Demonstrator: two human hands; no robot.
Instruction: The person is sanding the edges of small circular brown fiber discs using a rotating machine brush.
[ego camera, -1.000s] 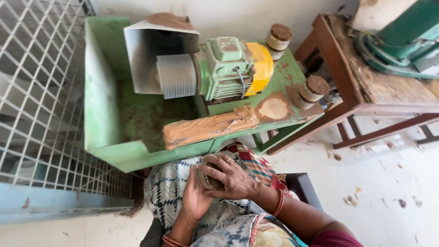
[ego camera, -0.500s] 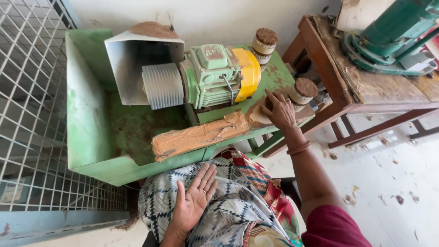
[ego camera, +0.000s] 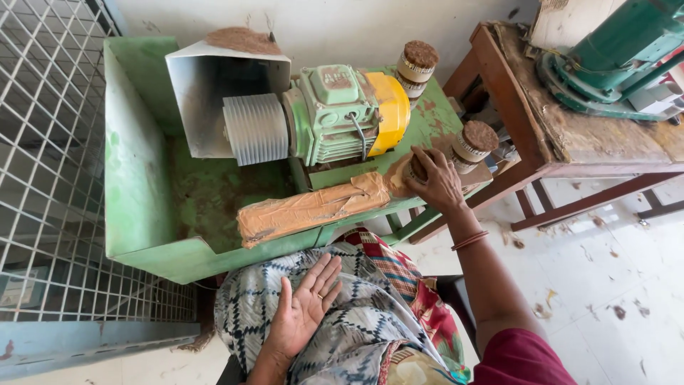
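- Right hand (ego camera: 436, 182) stretched out to about 1 o'clock, palm down on the green machine (ego camera: 142, 207), fingers curled over a small round brown disc (ego camera: 417, 167); grip closed around the disc, which lies on the flat top of the machine, mostly hidden under the fingers.
- Red bangles (ego camera: 470, 240) around the right wrist, dark red sleeve (ego camera: 524, 356) at 5 o'clock.
- Left hand (ego camera: 303, 310) at 6 o'clock, palm up on the patterned cloth (ego camera: 356, 314) over the lap; fingers spread and flat, grip slack, holding nothing.
- Just at 9 o'clock of the right hand, a long roll wrapped in brown tape (ego camera: 313, 208), lying along the front edge of the machine and touching the disc end.
- Behind the roll, at 12 o'clock, a green motor (ego camera: 331, 114) with a yellow end cap (ego camera: 388, 110) and a ribbed grey cylinder (ego camera: 255, 130) running into a metal hopper (ego camera: 221, 100); brown powder (ego camera: 242, 39) heaped on top of the hopper.
- Two stacks of round discs with brown tops: one (ego camera: 417, 64) at 12 o'clock of the right hand, beside the yellow cap; the other (ego camera: 476, 145) just at 3 o'clock of the fingers, near but apart.
- At 2 o'clock, a wooden desk (ego camera: 570, 135) with a worn top, carrying a second green machine (ego camera: 613, 57).
- At 9 o'clock, a white wire grille (ego camera: 43, 178) standing beside the machine.
- Pale floor (ego camera: 605, 285) at 4 o'clock, dotted with small brown scraps.
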